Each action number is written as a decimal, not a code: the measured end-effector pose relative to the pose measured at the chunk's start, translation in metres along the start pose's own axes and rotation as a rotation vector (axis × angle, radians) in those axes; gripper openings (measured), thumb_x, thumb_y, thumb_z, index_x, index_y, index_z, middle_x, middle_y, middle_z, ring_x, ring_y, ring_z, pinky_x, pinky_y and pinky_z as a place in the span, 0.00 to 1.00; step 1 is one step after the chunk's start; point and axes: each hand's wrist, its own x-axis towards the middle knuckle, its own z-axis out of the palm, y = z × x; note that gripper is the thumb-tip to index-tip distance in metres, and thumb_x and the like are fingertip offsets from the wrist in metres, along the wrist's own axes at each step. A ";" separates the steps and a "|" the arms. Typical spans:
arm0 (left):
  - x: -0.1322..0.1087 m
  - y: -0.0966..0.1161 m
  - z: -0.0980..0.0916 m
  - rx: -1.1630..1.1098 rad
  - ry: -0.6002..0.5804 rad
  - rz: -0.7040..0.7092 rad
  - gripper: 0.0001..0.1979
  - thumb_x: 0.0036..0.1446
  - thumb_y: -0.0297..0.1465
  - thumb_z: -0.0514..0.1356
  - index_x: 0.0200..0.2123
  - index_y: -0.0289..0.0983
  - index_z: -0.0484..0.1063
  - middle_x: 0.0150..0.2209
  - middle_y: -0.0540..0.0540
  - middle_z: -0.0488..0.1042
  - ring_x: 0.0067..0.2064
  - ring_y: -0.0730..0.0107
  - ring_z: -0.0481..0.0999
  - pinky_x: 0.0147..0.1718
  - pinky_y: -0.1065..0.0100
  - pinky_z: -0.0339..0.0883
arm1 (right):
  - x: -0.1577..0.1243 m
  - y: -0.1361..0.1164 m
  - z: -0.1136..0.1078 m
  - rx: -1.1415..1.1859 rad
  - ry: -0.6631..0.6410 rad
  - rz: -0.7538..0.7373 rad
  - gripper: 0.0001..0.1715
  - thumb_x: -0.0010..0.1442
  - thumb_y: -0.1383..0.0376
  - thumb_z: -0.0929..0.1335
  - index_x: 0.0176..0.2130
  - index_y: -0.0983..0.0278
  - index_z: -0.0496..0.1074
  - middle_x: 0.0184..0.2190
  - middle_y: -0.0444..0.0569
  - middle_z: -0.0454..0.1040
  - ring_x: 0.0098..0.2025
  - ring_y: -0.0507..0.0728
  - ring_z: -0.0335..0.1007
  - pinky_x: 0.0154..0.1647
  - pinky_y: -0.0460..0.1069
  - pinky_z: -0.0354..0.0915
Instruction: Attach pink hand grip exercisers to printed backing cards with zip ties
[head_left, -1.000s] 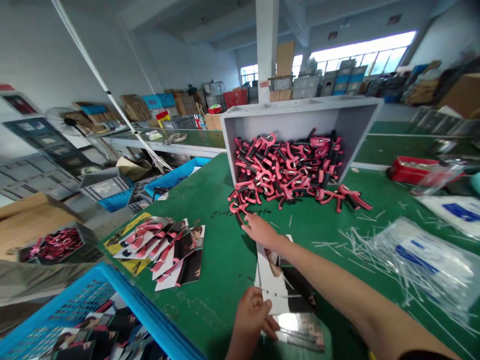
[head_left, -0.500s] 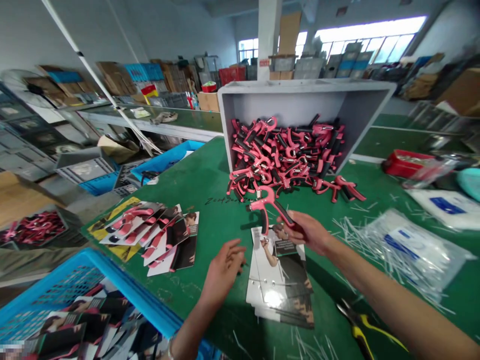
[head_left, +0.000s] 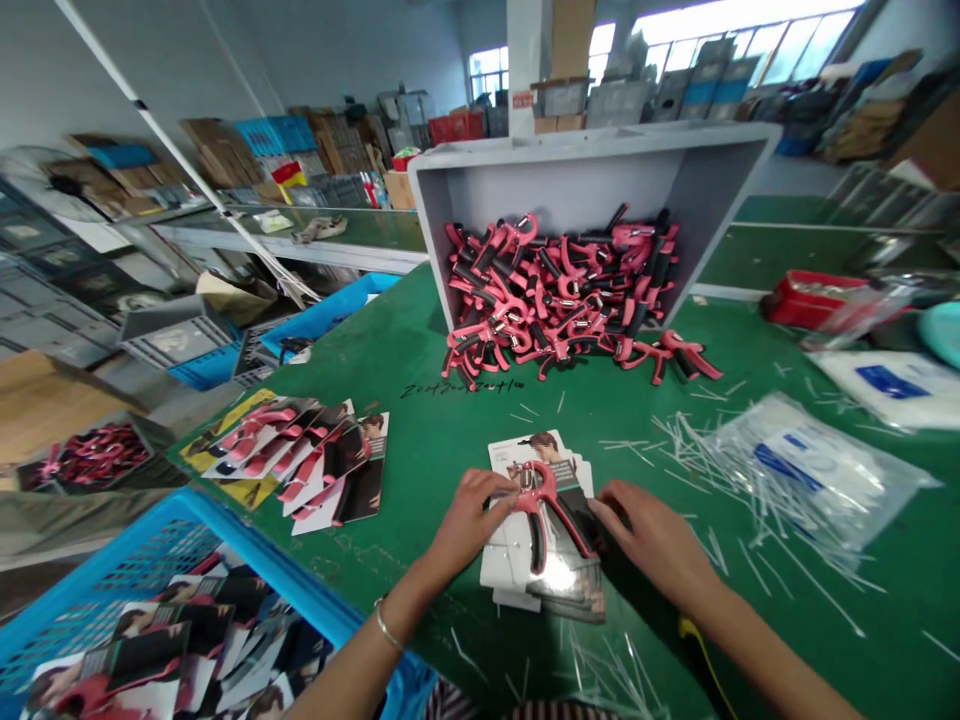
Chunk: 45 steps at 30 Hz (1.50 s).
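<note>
A pink and black hand grip strengthener (head_left: 541,505) lies on the top printed backing card (head_left: 517,565) of a small stack in front of me. My left hand (head_left: 474,518) is at its left, thumb and fingers closed on the pink end by the metal spring. At the stack's right edge, my right hand (head_left: 651,530) has its fingertips on the card, close beside the black handle; part of its grip is hidden. Yellow-handled pliers (head_left: 694,640) lie partly covered under my right forearm.
A tipped grey bin (head_left: 570,175) spills many grip strengtheners at the back. Carded ones (head_left: 330,460) fan out at left, above a blue basket (head_left: 262,555) of more. White ties (head_left: 739,475) and a plastic bag (head_left: 817,470) lie at right.
My right hand has brought the grip strengthener down from above the stack and laid it on the top card. My left hand has moved right onto its pink end.
</note>
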 end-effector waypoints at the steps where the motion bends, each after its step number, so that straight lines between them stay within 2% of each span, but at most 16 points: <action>1: 0.005 0.001 0.000 0.004 0.039 -0.004 0.09 0.63 0.33 0.56 0.43 0.41 0.76 0.43 0.46 0.78 0.48 0.63 0.71 0.51 0.59 0.61 | 0.000 -0.002 0.000 -0.008 -0.026 -0.099 0.08 0.65 0.59 0.64 0.39 0.59 0.71 0.37 0.50 0.73 0.40 0.60 0.69 0.42 0.53 0.64; 3: 0.019 0.002 0.002 0.027 0.102 -0.006 0.11 0.64 0.30 0.54 0.45 0.40 0.75 0.45 0.46 0.77 0.50 0.63 0.70 0.52 0.59 0.60 | 0.003 -0.009 0.008 0.024 -0.112 -0.280 0.07 0.65 0.64 0.65 0.43 0.58 0.71 0.42 0.50 0.72 0.46 0.59 0.67 0.48 0.53 0.64; 5: 0.032 0.003 0.008 0.043 0.088 0.002 0.12 0.63 0.28 0.54 0.46 0.40 0.75 0.47 0.45 0.76 0.51 0.62 0.70 0.53 0.57 0.58 | 0.009 -0.015 0.020 0.037 -0.134 -0.346 0.07 0.65 0.66 0.65 0.42 0.58 0.72 0.43 0.50 0.71 0.47 0.59 0.66 0.49 0.53 0.63; 9: 0.039 0.007 0.025 -0.064 0.022 0.008 0.07 0.59 0.29 0.60 0.40 0.41 0.77 0.43 0.48 0.78 0.49 0.63 0.72 0.53 0.59 0.59 | 0.025 -0.016 0.040 0.164 -0.071 -0.296 0.05 0.65 0.65 0.66 0.39 0.60 0.74 0.41 0.49 0.71 0.45 0.58 0.67 0.49 0.53 0.63; 14: 0.028 0.007 0.035 -0.150 0.084 -0.068 0.05 0.58 0.31 0.62 0.35 0.40 0.78 0.37 0.48 0.78 0.43 0.64 0.71 0.47 0.63 0.62 | 0.042 -0.010 0.045 0.457 0.009 -0.134 0.08 0.62 0.63 0.68 0.31 0.62 0.74 0.33 0.46 0.72 0.39 0.56 0.68 0.43 0.50 0.62; 17: 0.026 0.007 0.035 -0.155 0.103 -0.093 0.05 0.58 0.31 0.62 0.35 0.40 0.78 0.36 0.48 0.78 0.43 0.64 0.71 0.46 0.64 0.63 | 0.043 -0.010 0.043 0.533 -0.013 -0.080 0.10 0.62 0.62 0.67 0.31 0.63 0.75 0.31 0.45 0.72 0.37 0.56 0.68 0.41 0.49 0.62; 25: 0.026 0.012 0.032 -0.183 0.053 -0.083 0.05 0.59 0.30 0.61 0.35 0.40 0.78 0.37 0.48 0.79 0.44 0.64 0.72 0.48 0.63 0.62 | 0.044 -0.009 0.035 0.491 -0.160 -0.174 0.11 0.62 0.62 0.67 0.30 0.62 0.76 0.30 0.44 0.72 0.38 0.56 0.68 0.42 0.49 0.60; 45: 0.023 0.007 0.032 -0.127 0.028 -0.026 0.03 0.58 0.29 0.62 0.34 0.40 0.77 0.38 0.49 0.79 0.45 0.64 0.73 0.51 0.61 0.60 | 0.046 -0.011 0.035 0.437 -0.161 -0.186 0.11 0.62 0.60 0.68 0.32 0.61 0.78 0.30 0.46 0.73 0.39 0.57 0.67 0.43 0.51 0.61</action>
